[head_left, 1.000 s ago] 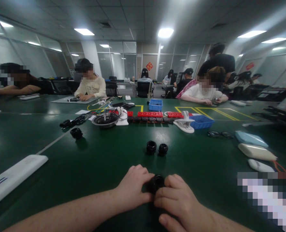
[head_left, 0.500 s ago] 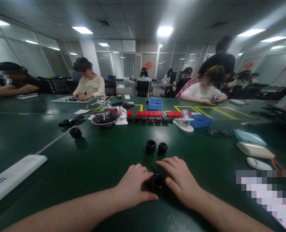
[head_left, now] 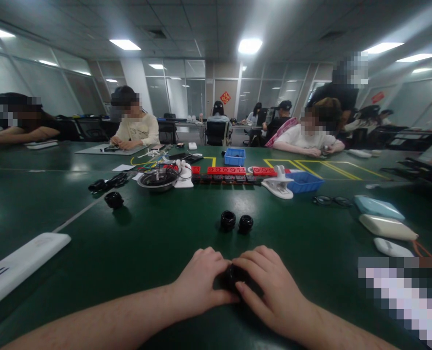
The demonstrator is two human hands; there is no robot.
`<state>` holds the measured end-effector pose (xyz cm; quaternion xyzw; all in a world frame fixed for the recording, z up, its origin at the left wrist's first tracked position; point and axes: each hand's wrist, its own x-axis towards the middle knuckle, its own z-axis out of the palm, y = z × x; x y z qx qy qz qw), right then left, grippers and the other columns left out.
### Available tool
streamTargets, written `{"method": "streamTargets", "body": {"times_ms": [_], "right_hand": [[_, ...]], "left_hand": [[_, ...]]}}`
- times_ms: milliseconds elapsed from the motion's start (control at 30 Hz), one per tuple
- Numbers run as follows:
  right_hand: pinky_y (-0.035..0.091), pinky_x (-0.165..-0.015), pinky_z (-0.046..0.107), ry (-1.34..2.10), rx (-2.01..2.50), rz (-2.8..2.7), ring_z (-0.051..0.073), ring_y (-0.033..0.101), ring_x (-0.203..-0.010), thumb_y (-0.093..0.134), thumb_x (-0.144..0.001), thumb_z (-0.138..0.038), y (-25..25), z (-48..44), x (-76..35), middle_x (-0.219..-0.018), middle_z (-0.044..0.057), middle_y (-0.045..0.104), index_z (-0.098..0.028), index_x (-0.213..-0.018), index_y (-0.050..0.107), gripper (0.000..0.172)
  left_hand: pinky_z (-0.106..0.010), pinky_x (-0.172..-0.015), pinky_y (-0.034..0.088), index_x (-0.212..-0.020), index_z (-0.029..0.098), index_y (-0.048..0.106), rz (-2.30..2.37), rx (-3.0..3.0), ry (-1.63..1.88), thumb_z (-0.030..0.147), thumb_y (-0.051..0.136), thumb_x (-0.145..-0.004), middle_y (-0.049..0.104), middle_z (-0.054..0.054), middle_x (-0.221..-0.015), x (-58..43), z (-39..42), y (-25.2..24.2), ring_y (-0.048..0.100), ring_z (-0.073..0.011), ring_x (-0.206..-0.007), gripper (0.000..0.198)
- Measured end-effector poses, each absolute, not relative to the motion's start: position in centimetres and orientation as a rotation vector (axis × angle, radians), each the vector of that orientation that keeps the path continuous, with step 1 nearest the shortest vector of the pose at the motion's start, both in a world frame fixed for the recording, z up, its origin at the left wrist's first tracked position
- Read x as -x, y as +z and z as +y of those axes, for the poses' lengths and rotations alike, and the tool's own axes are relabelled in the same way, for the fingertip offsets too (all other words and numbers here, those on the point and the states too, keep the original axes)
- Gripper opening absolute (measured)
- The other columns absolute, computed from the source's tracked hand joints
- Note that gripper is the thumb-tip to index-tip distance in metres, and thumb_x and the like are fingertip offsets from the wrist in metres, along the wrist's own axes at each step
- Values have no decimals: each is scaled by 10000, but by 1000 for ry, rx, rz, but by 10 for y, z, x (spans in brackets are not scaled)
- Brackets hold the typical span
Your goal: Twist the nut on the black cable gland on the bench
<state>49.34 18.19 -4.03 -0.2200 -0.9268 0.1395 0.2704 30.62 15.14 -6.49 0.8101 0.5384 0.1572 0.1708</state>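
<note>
A short black hollow cylinder point(head_left: 234, 275) stands on the green table between my hands, partly covered by fingers. My left hand point(head_left: 201, 278) grips its left side, thumb in front and fingers behind. From the right, my right hand point(head_left: 270, 282) closes on the same cylinder, its thumb against the near side and its fingers over the far top edge. Just beyond my hands stand two similar parts, a black ribbed cylinder point(head_left: 228, 221) with an open top and a slightly smaller black cylinder point(head_left: 245, 224). Another black cylinder point(head_left: 114, 200) lies farther off to the left.
Farther back are a clear bowl point(head_left: 157, 181), a row of red blocks point(head_left: 226, 171), a white clip stand point(head_left: 279, 183) and a blue bin point(head_left: 304, 182). Glasses point(head_left: 332, 201) and several cases lie right. A long white device point(head_left: 22, 267) lies left. People sit across the table.
My right hand has moved left and closed onto the black hollow cylinder, its thumb and fingers now touching it. My left hand keeps its hold in the same place.
</note>
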Motion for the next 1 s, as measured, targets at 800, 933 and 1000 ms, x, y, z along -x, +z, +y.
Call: {"method": "streamTargets", "body": {"times_ms": [800, 933, 1000], "right_hand": [[401, -726, 382, 414, 593, -2511, 215, 463, -817, 433, -829, -188, -39, 180, -491, -897, 83, 559, -149, -1029, 547, 234], [407, -718, 382, 410, 614, -2519, 214, 463, -810, 429, -828, -185, -38, 179, -491, -896, 82, 559, -149, -1025, 551, 234], [410, -719, 382, 410, 617, -2518, 213, 463, -810, 430, -831, -187, -39, 179, -492, -897, 83, 561, -148, -1024, 553, 232]], "left_hand": [[-282, -662, 307, -846, 199, 579, 1543, -2278, 440, 463, 674, -697, 527, 15, -808, -307, 151, -65, 442, -177, -790, 318], [-285, -671, 311, -844, 201, 577, 1541, -2270, 445, 471, 666, -705, 526, 15, -804, -307, 151, -62, 440, -179, -789, 317], [-284, -669, 311, -842, 200, 576, 1534, -2264, 449, 462, 669, -706, 525, 16, -802, -307, 151, -61, 440, -180, -790, 309]]}}
